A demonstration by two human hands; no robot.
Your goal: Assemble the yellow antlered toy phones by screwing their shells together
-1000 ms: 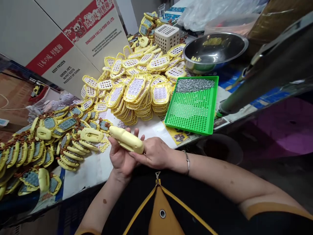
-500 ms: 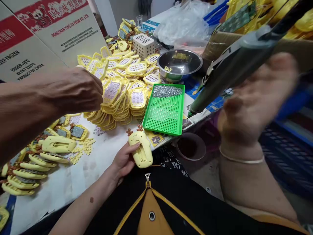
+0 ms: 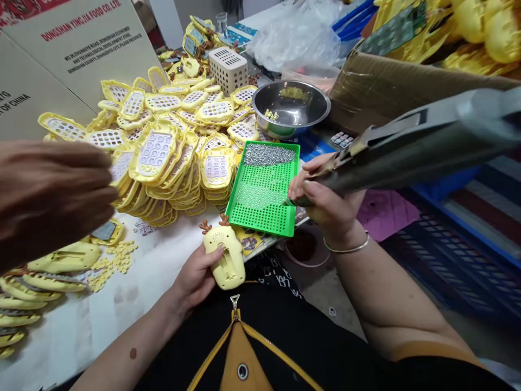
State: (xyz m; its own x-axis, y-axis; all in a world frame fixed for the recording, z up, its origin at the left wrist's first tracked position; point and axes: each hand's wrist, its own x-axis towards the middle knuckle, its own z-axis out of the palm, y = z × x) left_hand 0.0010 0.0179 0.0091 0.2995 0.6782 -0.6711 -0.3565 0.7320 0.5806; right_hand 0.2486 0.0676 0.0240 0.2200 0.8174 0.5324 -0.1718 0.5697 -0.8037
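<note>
Pale yellow toy shell with little brown antlers and speaker holes showing sits just off the green tray's near edge, left hand wrapped around it. Right hand is clenched on the screwdriver, tip over that tray's right side.

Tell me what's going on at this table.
A person's left hand holds a yellow toy at the table edge. Their right hand grips a power screwdriver, its tip on the green tray, which has screws heaped at its far end. Another person's hand reaches in from the left beside the pile of yellow covers.
</note>
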